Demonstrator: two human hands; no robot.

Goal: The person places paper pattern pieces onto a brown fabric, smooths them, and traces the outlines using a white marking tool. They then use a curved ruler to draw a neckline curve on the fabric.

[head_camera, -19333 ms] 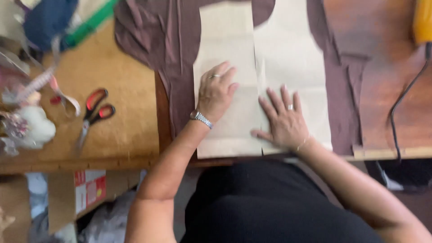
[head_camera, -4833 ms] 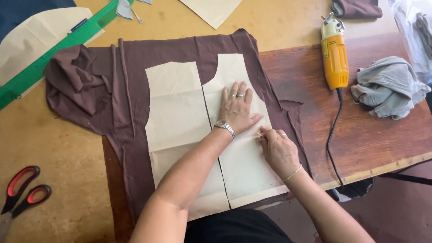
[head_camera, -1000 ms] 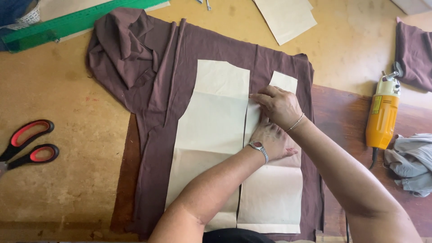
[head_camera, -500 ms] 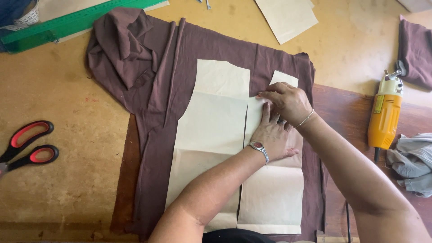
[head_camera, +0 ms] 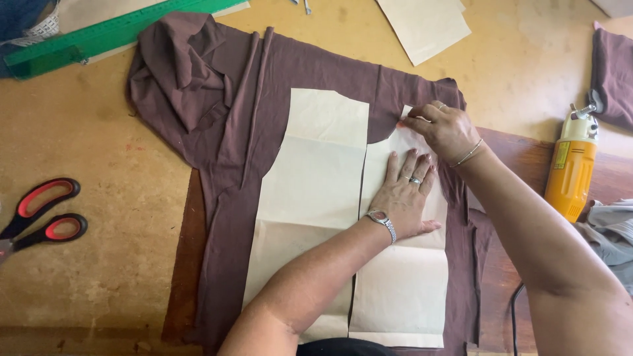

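A dark brown fabric (head_camera: 231, 132) lies spread on the table, bunched at its upper left. Two beige paper pattern pieces rest on it side by side: a left piece (head_camera: 310, 191) and a right piece (head_camera: 402, 283). My left hand (head_camera: 402, 198), with a watch and a ring, lies flat with fingers apart on the right piece. My right hand (head_camera: 443, 128) is at the top corner of that piece, fingertips pinched close together against the paper's edge. Whether something small is held between the fingers cannot be made out.
Red-handled scissors (head_camera: 43, 217) lie at the far left. A green ruler (head_camera: 99, 36) runs along the top left. A yellow electric cutter (head_camera: 572, 165) with a black cord stands right, beside grey cloth (head_camera: 610, 231). More paper (head_camera: 425, 23) and brown cloth (head_camera: 613, 72) lie at the top.
Over the last second my right hand has stayed at the top corner of the right pattern piece, shifting slightly. My left hand keeps pressing flat on the paper.
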